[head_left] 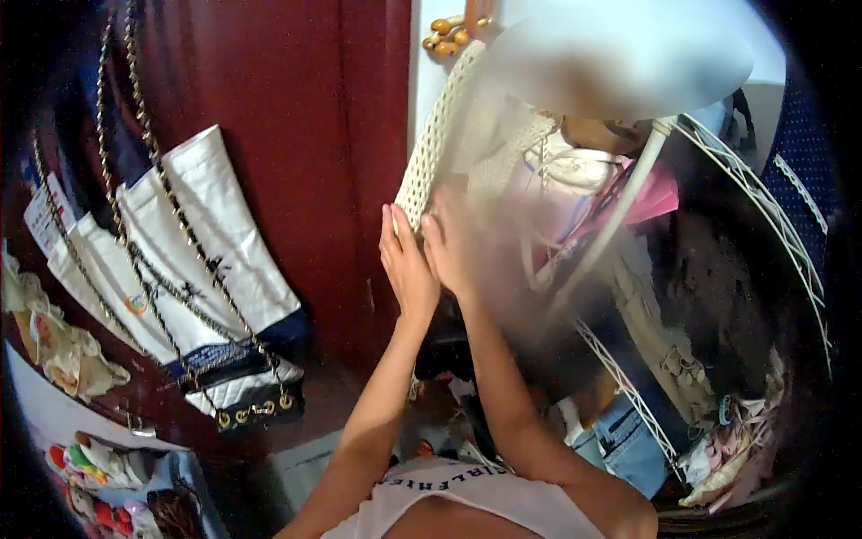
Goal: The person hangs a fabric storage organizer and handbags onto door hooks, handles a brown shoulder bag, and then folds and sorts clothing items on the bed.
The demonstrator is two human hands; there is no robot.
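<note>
A long cream crochet strap (431, 144), openwork in texture, hangs at a slant in front of the dark red door. Its lower end lies between my two hands. My left hand (411, 269) presses against it from the left, fingers together and pointing up. From the right, my right hand (447, 247) closes on the same end, its fingers partly blurred. More cream knitted material (512, 153) shows behind and to the right, smeared by a hazy patch, so whether it joins the strap cannot be told.
On the left, a white tote bag (215, 234) and a small black-and-white quilted chain bag (256, 395) hang against the red door (296, 117). A white rack (628, 180) with clothes stands at right. Blue jeans (620, 449) and pale fabric (732, 454) lie lower right. Wooden beads (444, 38) hang above.
</note>
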